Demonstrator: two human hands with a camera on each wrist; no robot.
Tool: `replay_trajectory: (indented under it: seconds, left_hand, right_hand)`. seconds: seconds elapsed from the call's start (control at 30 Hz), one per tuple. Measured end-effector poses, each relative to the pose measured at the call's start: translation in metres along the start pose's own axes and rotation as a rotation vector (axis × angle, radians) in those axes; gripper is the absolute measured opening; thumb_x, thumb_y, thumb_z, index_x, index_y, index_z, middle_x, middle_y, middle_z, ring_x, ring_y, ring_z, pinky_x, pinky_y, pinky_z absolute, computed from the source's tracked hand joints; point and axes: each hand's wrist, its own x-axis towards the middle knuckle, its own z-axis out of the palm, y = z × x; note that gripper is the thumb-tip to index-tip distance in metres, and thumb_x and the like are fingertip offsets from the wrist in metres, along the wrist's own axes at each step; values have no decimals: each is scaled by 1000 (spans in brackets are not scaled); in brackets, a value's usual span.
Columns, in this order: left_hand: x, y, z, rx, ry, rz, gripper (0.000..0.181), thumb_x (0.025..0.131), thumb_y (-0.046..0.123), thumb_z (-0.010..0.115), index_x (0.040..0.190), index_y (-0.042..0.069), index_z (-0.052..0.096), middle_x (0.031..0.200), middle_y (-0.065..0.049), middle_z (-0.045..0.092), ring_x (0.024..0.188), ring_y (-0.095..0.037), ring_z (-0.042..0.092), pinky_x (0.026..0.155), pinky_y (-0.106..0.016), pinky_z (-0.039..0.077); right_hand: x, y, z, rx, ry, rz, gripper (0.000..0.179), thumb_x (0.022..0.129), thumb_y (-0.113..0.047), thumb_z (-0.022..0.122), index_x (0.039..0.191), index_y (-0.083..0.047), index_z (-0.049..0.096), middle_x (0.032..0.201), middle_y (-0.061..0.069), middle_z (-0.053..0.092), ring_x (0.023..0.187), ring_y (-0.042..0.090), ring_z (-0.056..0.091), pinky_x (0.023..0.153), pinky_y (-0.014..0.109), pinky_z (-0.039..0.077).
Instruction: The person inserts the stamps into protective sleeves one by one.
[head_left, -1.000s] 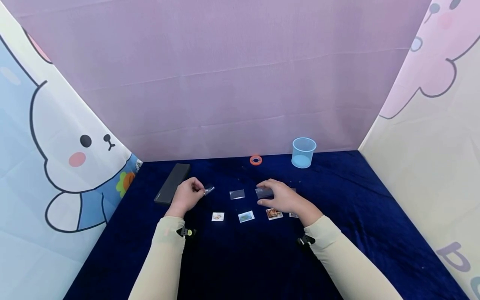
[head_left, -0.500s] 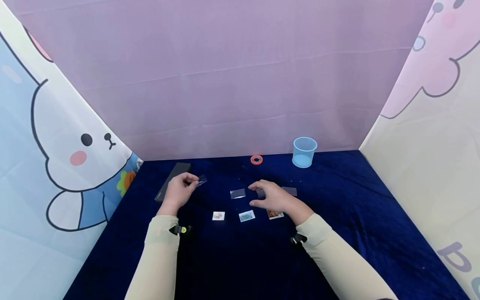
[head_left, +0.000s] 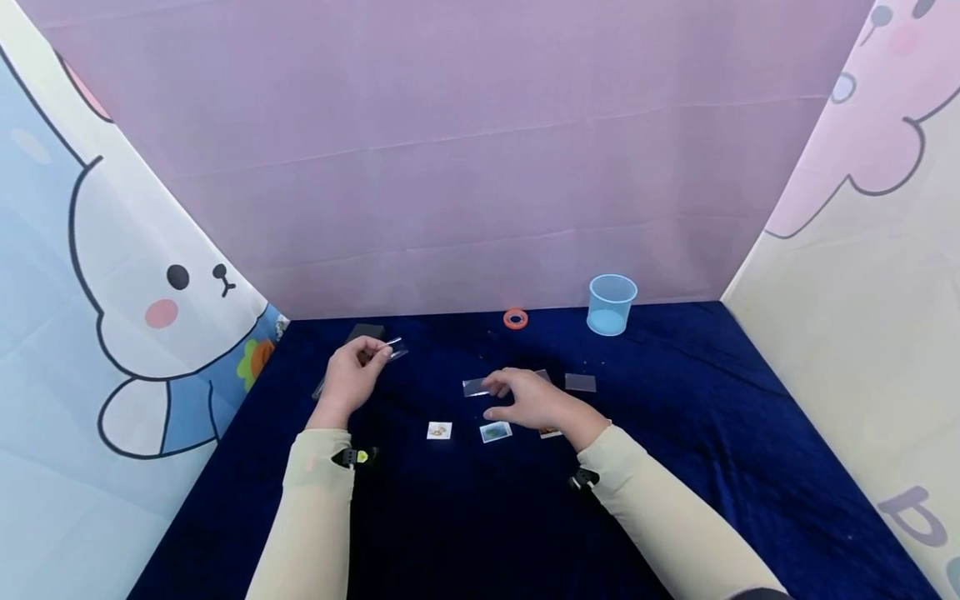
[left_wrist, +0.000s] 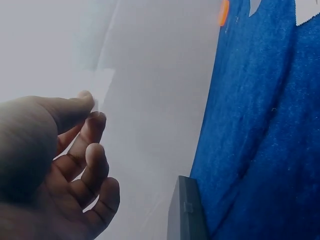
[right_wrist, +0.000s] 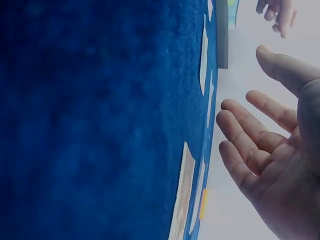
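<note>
The left hand [head_left: 348, 377] pinches a small clear plastic rectangle [head_left: 397, 348] at left, near the long dark-grey box [head_left: 369, 332]; the right hand [head_left: 532, 402], fingers loosely spread, holding nothing, hovers right of it. A light edge grip should keep such thin film from creasing.

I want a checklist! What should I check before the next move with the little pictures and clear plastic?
1. Left hand pinches the clear plastic piece: ok.
2. Right hand holds nothing: ok.
3. Leftmost picture lies in plain sight: ok.
4. Third picture fully in sight: not ok, the right hand partly hides it.
5. Clear plastic piece has an open edge: cannot tell, too small.
6. Blue cup stands upright: ok.
</note>
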Motion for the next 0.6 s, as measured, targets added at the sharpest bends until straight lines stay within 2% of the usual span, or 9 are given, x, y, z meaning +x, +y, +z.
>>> replay_trajectory:
  seconds: [0.17,0.4,0.6]
  left_hand:
    - [1,2,-2,-9,-6,26,24,104,37,67,104,13,72,90,-4,67,79,-22,57,71,-36,47]
    - [1,10,-8,-16,31,69,24,104,34,69,101,11,74,86,-5,67,76,-23,57,70,-39,47]
    - [0,12,-15,-8,36,60,26,104,37,68,102,12,75,86,-5,68,75,-22,58,69,-37,47]
  right_hand:
    - [6,-8,2,0,-22,-17,52,97,-35,78,140,-10,64,125,5,68,114,18,65,98,40,52]
    - [17,-18,8,-8,-47,-50,49,98,-33,78,140,-10,66,119,3,71,104,13,66,92,35,54]
    - [25,-26,17,-14,-74,-60,47,98,-33,78,137,-11,67,115,1,71,99,9,64,90,32,54]
